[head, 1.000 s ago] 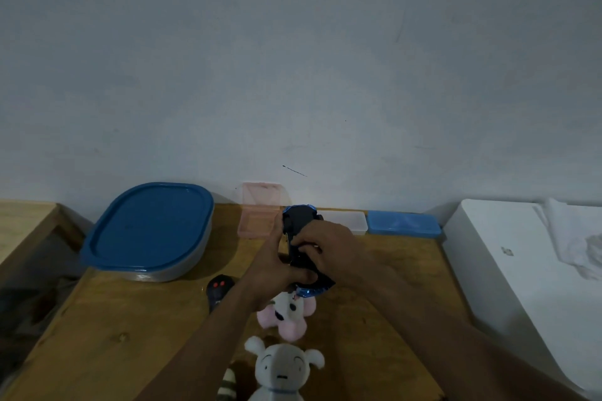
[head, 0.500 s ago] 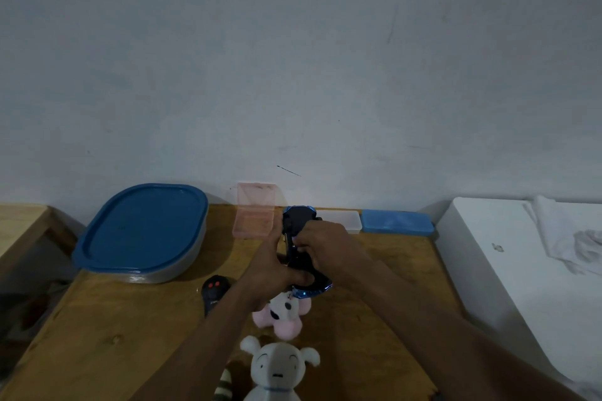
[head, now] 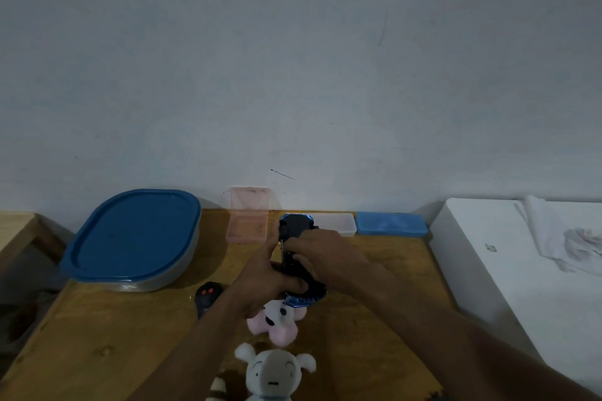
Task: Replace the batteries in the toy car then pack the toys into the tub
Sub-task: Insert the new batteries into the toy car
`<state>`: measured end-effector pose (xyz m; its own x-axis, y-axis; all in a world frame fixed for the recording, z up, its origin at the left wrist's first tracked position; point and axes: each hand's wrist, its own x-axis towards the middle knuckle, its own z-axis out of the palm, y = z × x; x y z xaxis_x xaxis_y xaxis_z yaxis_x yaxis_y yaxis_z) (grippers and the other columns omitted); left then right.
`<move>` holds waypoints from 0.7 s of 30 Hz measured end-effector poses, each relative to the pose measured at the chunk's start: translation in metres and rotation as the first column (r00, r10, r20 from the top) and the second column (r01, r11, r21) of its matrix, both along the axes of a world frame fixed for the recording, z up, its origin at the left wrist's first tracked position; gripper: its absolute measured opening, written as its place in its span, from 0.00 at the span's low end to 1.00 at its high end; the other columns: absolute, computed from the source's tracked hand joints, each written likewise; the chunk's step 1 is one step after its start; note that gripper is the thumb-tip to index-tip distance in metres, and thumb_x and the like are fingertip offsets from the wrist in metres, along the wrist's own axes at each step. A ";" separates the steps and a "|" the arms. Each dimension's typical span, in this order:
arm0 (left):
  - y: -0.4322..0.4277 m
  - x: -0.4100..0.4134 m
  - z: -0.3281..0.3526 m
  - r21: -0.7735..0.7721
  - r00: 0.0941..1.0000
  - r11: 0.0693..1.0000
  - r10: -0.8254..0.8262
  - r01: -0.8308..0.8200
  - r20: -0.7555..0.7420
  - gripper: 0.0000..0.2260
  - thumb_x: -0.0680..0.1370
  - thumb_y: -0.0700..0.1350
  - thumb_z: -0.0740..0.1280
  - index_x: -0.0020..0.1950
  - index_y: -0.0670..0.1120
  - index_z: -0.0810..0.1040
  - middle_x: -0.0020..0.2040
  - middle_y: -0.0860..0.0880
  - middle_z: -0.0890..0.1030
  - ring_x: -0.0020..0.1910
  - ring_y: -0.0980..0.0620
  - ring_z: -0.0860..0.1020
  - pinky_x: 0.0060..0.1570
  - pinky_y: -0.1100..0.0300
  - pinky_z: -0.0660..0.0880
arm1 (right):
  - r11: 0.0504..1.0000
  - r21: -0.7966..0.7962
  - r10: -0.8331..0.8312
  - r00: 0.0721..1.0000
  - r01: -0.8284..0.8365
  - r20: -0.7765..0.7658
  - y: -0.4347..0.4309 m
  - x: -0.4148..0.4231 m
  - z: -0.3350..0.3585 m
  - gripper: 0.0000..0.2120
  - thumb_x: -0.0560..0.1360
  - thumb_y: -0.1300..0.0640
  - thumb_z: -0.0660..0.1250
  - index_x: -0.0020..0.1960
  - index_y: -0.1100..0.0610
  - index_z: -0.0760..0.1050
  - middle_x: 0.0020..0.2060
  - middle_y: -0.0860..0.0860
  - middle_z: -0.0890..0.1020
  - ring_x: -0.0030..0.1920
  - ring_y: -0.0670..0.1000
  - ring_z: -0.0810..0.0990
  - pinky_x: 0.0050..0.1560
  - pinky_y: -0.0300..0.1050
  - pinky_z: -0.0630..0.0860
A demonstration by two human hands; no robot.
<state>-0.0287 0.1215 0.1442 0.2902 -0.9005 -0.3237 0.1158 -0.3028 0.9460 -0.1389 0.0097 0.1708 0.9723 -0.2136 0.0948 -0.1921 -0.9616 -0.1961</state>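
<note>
Little has changed since half a second ago: both hands and the toy car [head: 294, 228] stay in the same spot above the table [head: 114, 335]. The right fingertips have shifted slightly along the car's dark face. The whole view has drifted a touch.

Toy car: held off the table, above the middle of it, lengthwise away from the person. Its black side faces the camera and blue trim shows at the near and far ends.

Left hand [head: 264, 280]: grips the car from the left, thumb up along its side, fingers curled round the near half.

Right hand [head: 329, 254]: comes over from the right, fingers curled onto the car's mid-section. What the fingertips are working on is too dark to tell.

Tub [head: 130, 238]: at the left rear of the table, blue lid on.

Also on the table:
- A black remote [head: 207, 298] with red buttons, just left of the left wrist.
- A pink plush [head: 280, 325] under the car.
- A white plush [head: 275, 374] nearer the person.
- A striped toy [head: 216, 392] at the bottom edge.

Along the wall:
- An open pink case [head: 247, 225].
- A clear box [head: 335, 223].
- A blue box [head: 389, 225].
</note>
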 end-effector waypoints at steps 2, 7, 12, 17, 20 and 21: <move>-0.001 0.003 0.001 -0.012 1.000 1.000 -0.015 0.015 -0.023 0.47 0.68 0.24 0.71 0.76 0.58 0.56 0.54 0.39 0.82 0.49 0.42 0.84 0.47 0.47 0.82 | 0.998 -0.039 0.047 0.999 -0.047 -0.009 -0.003 0.000 0.000 0.12 0.74 0.62 0.67 0.57 0.59 0.77 0.48 0.59 0.81 0.46 0.59 0.79 0.46 0.52 0.76; -0.003 0.003 0.008 -0.042 0.997 0.998 -0.052 0.055 0.059 0.49 0.68 0.24 0.71 0.78 0.58 0.54 0.54 0.50 0.80 0.43 0.56 0.84 0.40 0.59 0.81 | 0.988 -0.083 0.120 0.986 -0.130 -0.117 -0.010 0.003 0.004 0.11 0.77 0.60 0.63 0.59 0.59 0.76 0.51 0.57 0.80 0.50 0.56 0.77 0.52 0.49 0.74; -0.006 0.001 0.009 -0.031 0.995 0.999 -0.042 0.045 0.088 0.47 0.68 0.25 0.72 0.77 0.57 0.56 0.51 0.51 0.79 0.44 0.58 0.82 0.37 0.62 0.80 | 0.997 0.051 -0.052 0.996 0.056 -0.071 -0.012 0.009 0.007 0.09 0.77 0.63 0.62 0.54 0.59 0.79 0.48 0.56 0.81 0.48 0.54 0.79 0.49 0.43 0.71; -0.007 0.004 0.006 -0.019 0.998 1.000 0.002 -0.001 0.065 0.45 0.67 0.25 0.72 0.75 0.57 0.59 0.50 0.50 0.80 0.44 0.55 0.82 0.38 0.61 0.81 | 0.973 0.139 -0.178 0.982 0.185 -0.058 -0.010 0.019 0.002 0.09 0.77 0.63 0.61 0.56 0.56 0.69 0.43 0.54 0.77 0.41 0.52 0.73 0.39 0.42 0.68; -0.005 0.012 -0.001 -0.017 0.999 0.999 0.038 -0.038 -0.003 0.49 0.67 0.25 0.72 0.76 0.60 0.55 0.53 0.44 0.82 0.46 0.49 0.84 0.41 0.54 0.82 | 0.917 0.330 -0.237 0.971 0.225 -0.002 -0.011 0.022 -0.001 0.10 0.76 0.65 0.61 0.54 0.55 0.67 0.44 0.53 0.81 0.43 0.52 0.78 0.43 0.44 0.76; -0.004 0.015 -0.004 -0.014 0.999 0.999 0.050 -0.050 -0.010 0.49 0.67 0.25 0.72 0.76 0.61 0.55 0.54 0.42 0.82 0.48 0.46 0.84 0.43 0.51 0.82 | 0.884 0.398 -0.282 0.959 0.247 0.033 -0.012 0.022 -0.002 0.10 0.75 0.66 0.62 0.54 0.55 0.68 0.43 0.53 0.82 0.43 0.52 0.80 0.44 0.46 0.78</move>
<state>-0.0135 0.1171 0.1407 0.3316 -0.8896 -0.3141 0.1398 -0.2829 0.9489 -0.1170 -0.0022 0.1684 0.8661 -0.4988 0.0336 -0.3938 -0.7221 -0.5688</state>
